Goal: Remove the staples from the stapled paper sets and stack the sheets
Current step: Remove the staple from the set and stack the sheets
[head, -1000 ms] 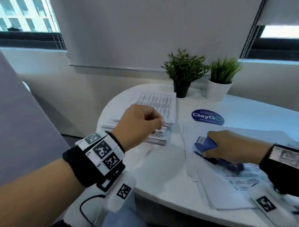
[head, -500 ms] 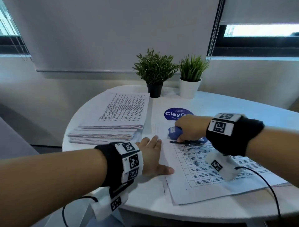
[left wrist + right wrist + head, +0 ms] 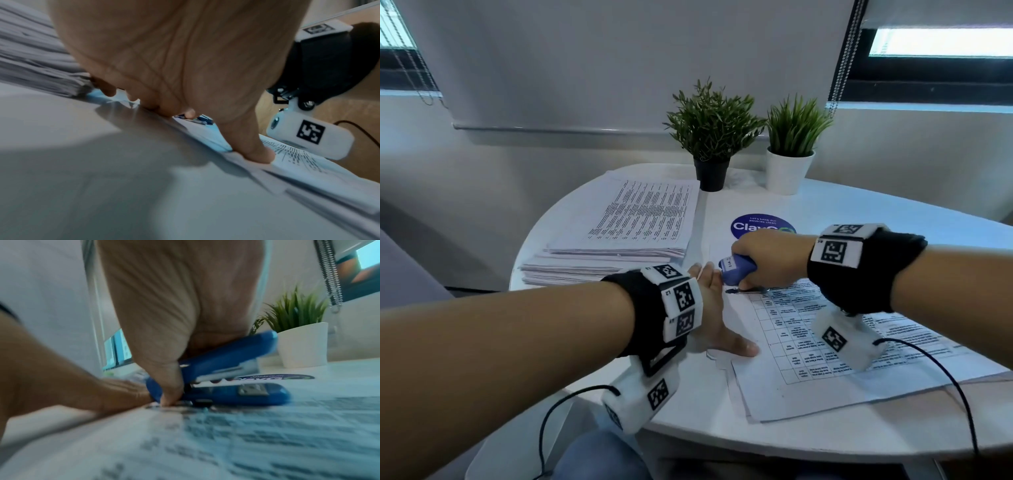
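We work on a white round tabletop [image 3: 825,431]. A tall stack of printed sheets [image 3: 619,246] sits at its far left, and the stapled paper set [image 3: 842,349] lies in front of us on a few loose sheets. Our left hand [image 3: 717,318] lies flat with straight fingers [image 3: 257,151], pressing the set's left edge. Our right hand [image 3: 770,255] has its fingers curled round a blue stapler [image 3: 224,379], whose rear end bears on the set's top-left corner. The staple itself is too small to make out. We judge the step goes best with the left hand pinning the corner firmly and the stapler's remover tongue kept low and sliding under the staple, lest the paper tear.
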`<state>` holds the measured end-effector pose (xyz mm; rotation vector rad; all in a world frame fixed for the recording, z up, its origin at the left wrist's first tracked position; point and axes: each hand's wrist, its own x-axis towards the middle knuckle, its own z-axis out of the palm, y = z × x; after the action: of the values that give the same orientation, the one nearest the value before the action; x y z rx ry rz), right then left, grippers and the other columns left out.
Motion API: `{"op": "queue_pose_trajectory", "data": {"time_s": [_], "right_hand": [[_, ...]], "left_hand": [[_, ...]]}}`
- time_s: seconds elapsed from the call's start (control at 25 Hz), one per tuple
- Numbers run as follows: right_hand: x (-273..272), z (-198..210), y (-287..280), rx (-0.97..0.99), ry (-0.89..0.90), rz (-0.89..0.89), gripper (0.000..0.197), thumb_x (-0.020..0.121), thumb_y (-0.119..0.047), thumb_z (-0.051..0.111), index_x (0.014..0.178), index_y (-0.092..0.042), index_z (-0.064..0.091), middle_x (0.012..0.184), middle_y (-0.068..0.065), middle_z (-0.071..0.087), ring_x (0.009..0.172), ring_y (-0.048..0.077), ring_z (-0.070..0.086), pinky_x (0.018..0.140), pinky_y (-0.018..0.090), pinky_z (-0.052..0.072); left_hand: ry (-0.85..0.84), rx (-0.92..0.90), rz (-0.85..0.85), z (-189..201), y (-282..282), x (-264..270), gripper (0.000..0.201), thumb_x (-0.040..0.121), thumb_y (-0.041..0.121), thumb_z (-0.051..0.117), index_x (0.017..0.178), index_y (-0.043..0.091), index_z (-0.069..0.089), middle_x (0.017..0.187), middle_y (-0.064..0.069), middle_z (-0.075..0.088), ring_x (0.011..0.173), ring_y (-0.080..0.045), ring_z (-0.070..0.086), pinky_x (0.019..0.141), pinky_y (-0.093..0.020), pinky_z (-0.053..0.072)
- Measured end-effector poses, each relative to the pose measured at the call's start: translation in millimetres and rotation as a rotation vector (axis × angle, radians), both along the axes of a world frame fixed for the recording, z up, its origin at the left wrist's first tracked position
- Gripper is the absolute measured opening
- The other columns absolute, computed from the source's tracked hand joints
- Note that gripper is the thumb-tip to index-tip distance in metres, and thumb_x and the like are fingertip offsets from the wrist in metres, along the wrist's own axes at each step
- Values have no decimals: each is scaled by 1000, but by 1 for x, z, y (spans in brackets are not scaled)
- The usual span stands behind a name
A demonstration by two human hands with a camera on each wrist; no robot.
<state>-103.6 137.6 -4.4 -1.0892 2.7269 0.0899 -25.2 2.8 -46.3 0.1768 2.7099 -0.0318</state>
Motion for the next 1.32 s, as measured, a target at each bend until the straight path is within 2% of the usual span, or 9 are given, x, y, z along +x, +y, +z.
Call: {"op": "queue_pose_trajectory", "data": {"time_s": [0.16, 0.4, 0.48, 0.64, 0.84, 0.96, 1.08, 1.24, 1.32], "right_hand": [[4, -7, 6, -88, 158, 129, 29, 86, -38, 67, 99, -14, 58, 97, -2, 55, 84, 13, 46, 72, 27, 33], [-10, -10, -3, -16, 7, 64, 38, 84, -51, 65, 90, -17, 49, 81, -5, 54, 76, 19, 54, 71, 35, 45], [-8, -10, -3, 20, 57, 94, 43, 84, -57, 62, 93, -19, 43, 83, -5, 54, 76, 19, 54, 70, 35, 46], [2, -11, 7, 11, 346, 280, 47, 88, -61, 54, 93, -21, 29, 80, -5, 52, 69, 22, 53, 60, 33, 40], [6, -10, 6, -67, 512, 615, 38, 78, -42, 73, 84, -19, 43, 72, -2, 57, 58, 18, 53, 53, 26, 33], [12, -8, 2, -51, 293, 312, 41, 88, -52, 59, 91, -21, 30, 79, -5, 51, 66, 18, 48, 59, 30, 36], [9, -9, -3, -73, -16, -84, 41, 86, -52, 61, 90, -21, 36, 81, -4, 51, 72, 19, 51, 60, 32, 38], [6, -2, -16, -20, -160, -256, 36, 84, -49, 65, 90, -17, 51, 90, -1, 56, 76, 15, 50, 61, 27, 34], [3, 1, -20, 34, -202, -296, 33, 84, -49, 65, 79, -17, 56, 83, -2, 59, 71, 13, 52, 59, 25, 32]], "left_hand": [[21, 26, 16, -4, -1, -2, 139, 61, 90, 51, 150, 13, -23, 162, -4, -17, 148, -26, -17, 120, -43, -5], [12, 6, 14, -3, -3, -1, 138, 60, 91, 48, 149, 13, -24, 161, -5, -20, 148, -25, -19, 121, -45, -3], [21, 11, 4, -7, -4, -3, 139, 59, 92, 47, 149, 15, -24, 161, -4, -20, 148, -25, -18, 121, -45, -4], [18, 31, -17, -15, -8, -9, 137, 54, 95, 46, 148, 27, -27, 161, -2, -22, 147, -24, -21, 118, -43, -8], [82, 84, -116, -13, -10, -8, 115, 60, 92, 47, 148, 47, -10, 162, -1, -6, 149, -26, -9, 117, -45, 0], [63, 69, -44, -16, -10, -7, 130, 56, 94, 48, 149, 35, -20, 161, -3, -19, 148, -25, -19, 117, -42, -8], [80, 70, -7, -12, -7, -3, 136, 60, 89, 53, 152, 19, -20, 162, -7, -14, 149, -22, -13, 118, -37, -5], [61, 71, 1, -9, -7, -1, 139, 61, 90, 51, 150, 13, -23, 160, -5, -22, 148, -22, -19, 118, -38, -9], [71, 77, -2, -10, -7, -1, 139, 61, 90, 50, 150, 11, -22, 160, -6, -21, 148, -22, -18, 118, -38, -9]]}}
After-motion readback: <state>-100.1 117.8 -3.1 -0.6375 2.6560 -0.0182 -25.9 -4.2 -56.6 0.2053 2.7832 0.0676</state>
